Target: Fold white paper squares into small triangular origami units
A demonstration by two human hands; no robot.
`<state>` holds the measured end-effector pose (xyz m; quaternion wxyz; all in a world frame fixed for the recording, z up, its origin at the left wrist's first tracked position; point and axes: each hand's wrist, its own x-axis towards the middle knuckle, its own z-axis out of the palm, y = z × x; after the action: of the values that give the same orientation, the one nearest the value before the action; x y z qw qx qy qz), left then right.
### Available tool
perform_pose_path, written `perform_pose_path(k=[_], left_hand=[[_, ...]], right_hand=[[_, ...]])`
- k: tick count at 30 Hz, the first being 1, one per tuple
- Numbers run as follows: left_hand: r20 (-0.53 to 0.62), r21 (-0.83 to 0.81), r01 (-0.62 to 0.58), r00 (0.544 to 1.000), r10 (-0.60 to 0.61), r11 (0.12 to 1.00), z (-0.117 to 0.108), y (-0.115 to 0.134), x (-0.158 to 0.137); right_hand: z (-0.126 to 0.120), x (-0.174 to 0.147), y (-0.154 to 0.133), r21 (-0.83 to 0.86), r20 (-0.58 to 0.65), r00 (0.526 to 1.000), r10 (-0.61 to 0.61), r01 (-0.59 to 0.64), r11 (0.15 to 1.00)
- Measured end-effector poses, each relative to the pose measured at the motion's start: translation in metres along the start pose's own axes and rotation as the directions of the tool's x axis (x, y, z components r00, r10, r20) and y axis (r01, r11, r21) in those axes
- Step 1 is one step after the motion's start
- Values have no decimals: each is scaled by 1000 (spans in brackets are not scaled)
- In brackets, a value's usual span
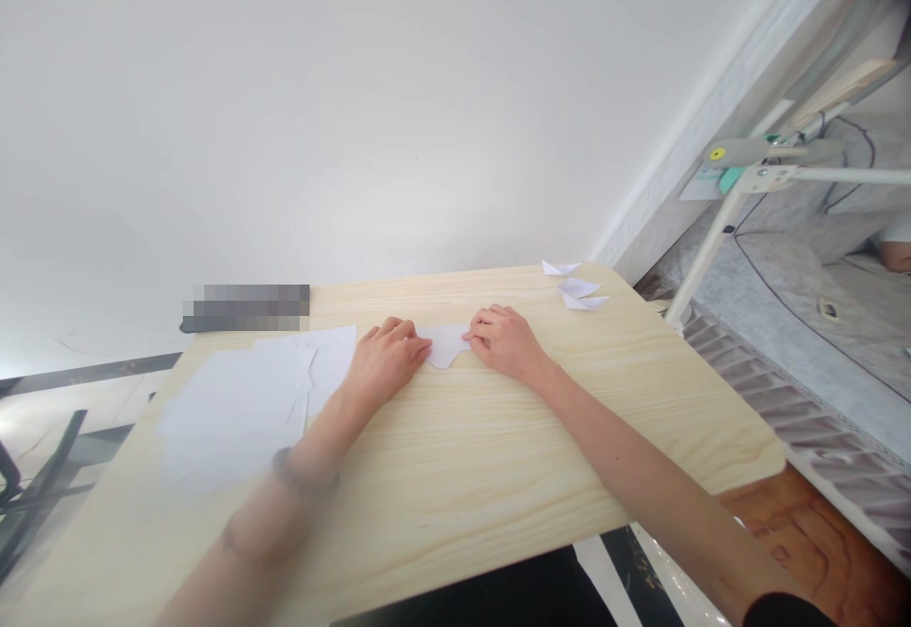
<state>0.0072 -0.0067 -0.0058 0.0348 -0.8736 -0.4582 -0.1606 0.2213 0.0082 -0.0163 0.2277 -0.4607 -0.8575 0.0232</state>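
Note:
A small folded sheet of white paper (447, 344) lies on the wooden table between my two hands, its near edge coming to a blunt point. The fingers of my left hand (390, 354) are closed on its left end. At the opposite end, my right hand (504, 339) pinches the paper between thumb and fingers. My fingers cover both ends of the piece. Beyond my right hand, several small folded paper pieces (580, 289) with pointed tips rest near the table's far right corner.
Loose white sheets (242, 409) lie left of my left arm. A dark, pixelated object (246, 308) sits at the back left edge of the light wooden table (455, 475). The white wall (427, 115) rises behind. A white metal frame (712, 248) stands to the right.

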Motion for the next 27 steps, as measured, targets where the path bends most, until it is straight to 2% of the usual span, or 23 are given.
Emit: perform_pose_path(k=[5,12,18,24,27], left_hand=[[-5,6,109,994,-109,994,0,-5,-1],[-34,-76,149,988,-151,986,8,-11,-4],[3,-214,96,995,-98,972,14,-12,-5],[-7,-455,174,980,-198,874,15,-12,1],[59,-584,260,959,-279,769,10,-7,1]], right_hand=[[-1,-3,3,25,-3,1000,29,-29,999],[5,-1,2,185,-12,994,107,-103,977],[9,0,7,309,28,993,118,-120,943],[7,-1,7,424,27,994,104,-106,900],[8,0,5,556,35,987,157,-150,818]])
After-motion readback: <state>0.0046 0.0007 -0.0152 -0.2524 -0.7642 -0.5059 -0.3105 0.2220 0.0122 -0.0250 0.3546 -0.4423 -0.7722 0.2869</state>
